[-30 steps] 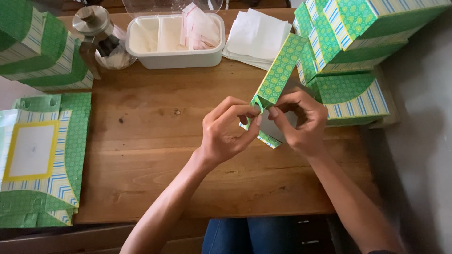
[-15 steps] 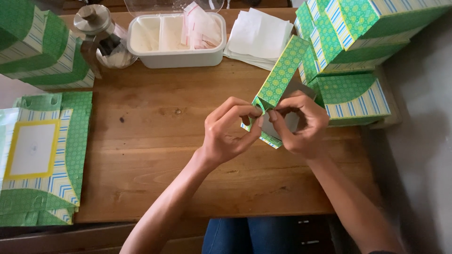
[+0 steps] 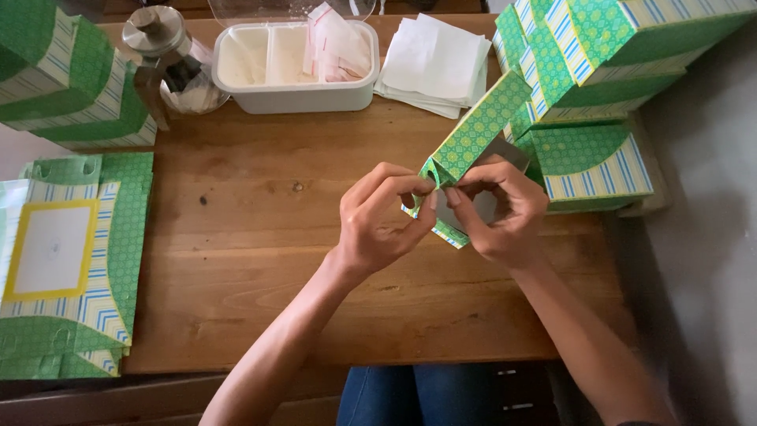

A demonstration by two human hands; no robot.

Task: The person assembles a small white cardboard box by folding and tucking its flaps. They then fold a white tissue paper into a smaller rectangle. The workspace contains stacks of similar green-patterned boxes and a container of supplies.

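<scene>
Printed card box [image 3: 479, 126]; matt grainy wooden table [image 3: 260, 268]

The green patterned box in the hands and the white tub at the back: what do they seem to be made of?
The green patterned box looks like printed cardboard: flat panels, sharp fold lines, grey unprinted inside, matte. Both the left hand and the right hand pinch its flaps. The white tub is probably plastic: smooth, rounded corners, slight sheen.
</scene>
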